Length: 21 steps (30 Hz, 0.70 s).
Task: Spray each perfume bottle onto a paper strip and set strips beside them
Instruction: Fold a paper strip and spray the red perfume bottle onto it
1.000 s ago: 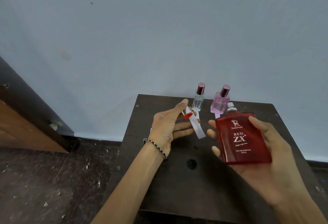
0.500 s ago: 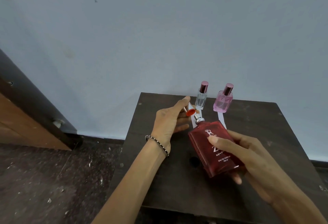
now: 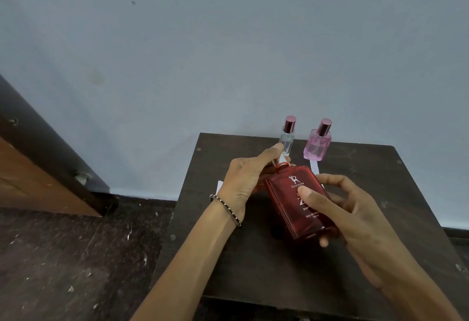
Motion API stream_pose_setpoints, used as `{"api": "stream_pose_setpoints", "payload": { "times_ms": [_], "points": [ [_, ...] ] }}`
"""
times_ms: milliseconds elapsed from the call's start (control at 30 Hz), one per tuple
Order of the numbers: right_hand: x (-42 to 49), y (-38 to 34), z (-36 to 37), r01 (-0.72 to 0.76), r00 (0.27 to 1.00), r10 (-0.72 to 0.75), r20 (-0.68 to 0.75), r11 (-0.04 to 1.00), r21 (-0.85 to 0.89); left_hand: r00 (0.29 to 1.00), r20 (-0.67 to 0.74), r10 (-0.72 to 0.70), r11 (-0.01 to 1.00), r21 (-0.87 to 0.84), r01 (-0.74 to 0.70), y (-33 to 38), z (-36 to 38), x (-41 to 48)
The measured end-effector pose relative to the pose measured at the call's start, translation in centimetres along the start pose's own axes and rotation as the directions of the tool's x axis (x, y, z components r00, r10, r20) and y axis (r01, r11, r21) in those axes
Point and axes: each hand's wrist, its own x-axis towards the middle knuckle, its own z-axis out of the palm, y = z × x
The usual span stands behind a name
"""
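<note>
— What is in the hands?

— A flat red perfume bottle point(image 3: 295, 201), translucent, with a white deer emblem and "Ramsons" lettering, is held tilted above a dark wooden table point(image 3: 266, 277). The right hand point(image 3: 355, 219) grips its lower half, thumb across the label. The left hand point(image 3: 243, 181) is closed at the bottle's neck, where a red cap point(image 3: 281, 165) sits against the top; a bit of white paper shows between its fingers, though whether it is pinched there cannot be made out.

— And the rest of the set?

— At the table's far edge, against a pale blue wall point(image 3: 228, 54), a slim clear bottle point(image 3: 287, 137) and a pink bottle point(image 3: 317, 144) stand upright, both with rose-metal caps. A white paper strip point(image 3: 314, 167) lies in front of the pink bottle.
</note>
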Motion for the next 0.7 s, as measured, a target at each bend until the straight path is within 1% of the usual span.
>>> {"api": "stream_pose_setpoints", "payload": {
  "times_ms": [167,300,467,633,700],
  "points": [
    [0.1,0.4,0.4,0.046,0.996,-0.044,-0.082,0.999,0.019,0.997,-0.071,0.006,1.0,-0.007,-0.007,-0.4,0.3,0.1],
    [0.1,0.7,1.2,0.058,0.992,-0.053,-0.118,0.998,0.04,0.998,-0.059,0.006,0.999,-0.039,-0.008,-0.5,0.5,0.0],
    [0.4,1.0,1.8,0.068,0.985,-0.058,-0.163,0.996,0.058,0.998,-0.065,0.017,0.999,-0.039,-0.019,-0.8,0.8,-0.2],
    [0.6,1.2,1.5,0.079,0.983,-0.071,-0.171,0.996,0.041,0.993,-0.111,-0.029,0.999,-0.045,0.025,-1.2,1.0,-0.1],
    [0.6,1.2,1.5,0.081,0.982,-0.075,-0.173,0.996,0.031,0.993,-0.108,-0.055,0.997,-0.051,0.05,-1.2,1.1,-0.1]
  ]
}}
